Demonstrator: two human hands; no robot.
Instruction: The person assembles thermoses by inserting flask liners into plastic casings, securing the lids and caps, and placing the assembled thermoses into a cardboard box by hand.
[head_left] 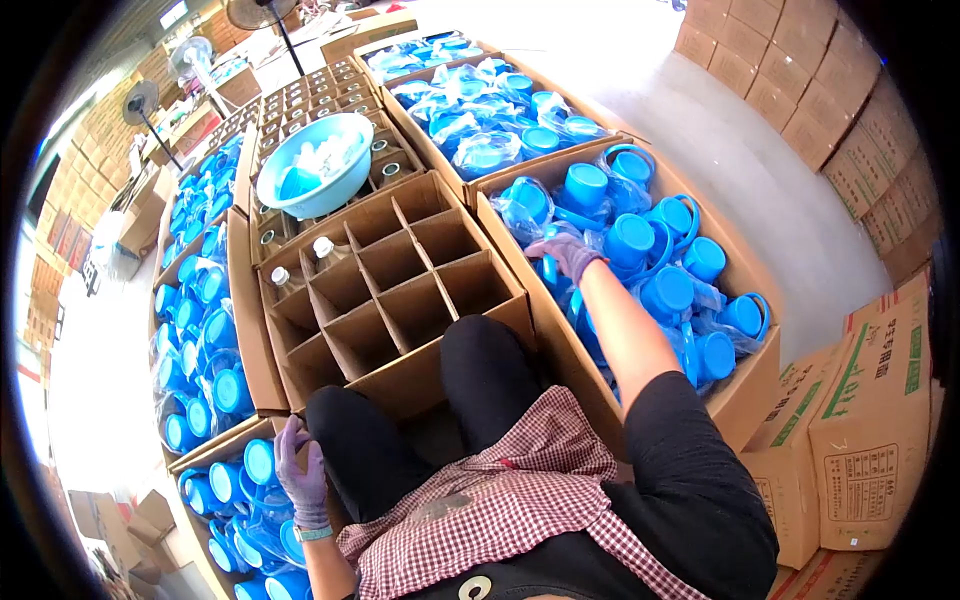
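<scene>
My right hand (565, 255), in a purple glove, reaches into the open carton (755, 400) on the right. Its fingers bend down round a blue cup (548, 270) near that carton's left wall; the fingertips are partly hidden. Around it lie several blue cups with loop handles, such as one blue cup (631, 240), many with clear plastic wrap. My left hand (303, 475), also gloved, is beside my knee with its fingers apart and nothing in them. It is nearest a blue cup (261, 462) in the lower left carton.
Before my knees stands a divided carton (400, 365) with two clear bottles, including a white-topped bottle (325, 248). A light blue basin (318, 165) rests on another divided carton behind. More cartons of blue cups (190, 340) line the left. Stacked boxes (865, 440) stand right.
</scene>
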